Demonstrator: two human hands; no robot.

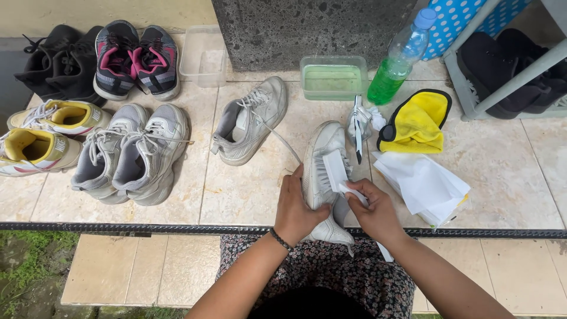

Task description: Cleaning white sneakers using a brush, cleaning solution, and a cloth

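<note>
While the left hand [297,208] is gripping the white shoe [323,171] from its left side, fingers wrapped around the upper, the right hand [372,210] is clenching the handle of a white scrubbing brush [332,170] and laying its bristles against the shoe's side. The shoe is lying at the front edge of the tiled ledge [248,189], just above the person's lap, toe pointing away. Its mate, a second white shoe [251,121], is resting further left on the ledge with a lace trailing toward the held one. Behind the work are sitting a tub of green liquid [333,77], a bottle of green liquid with a blue cap [398,59], a yellow cloth with black edging [419,121], and a stack of white paper sheets [425,186]. To the left, pairs of grey sneakers [133,153], yellow-and-white sneakers [44,133], pink-and-grey sneakers [136,59] and black sneakers [56,65] are standing well apart from the hands.
</note>
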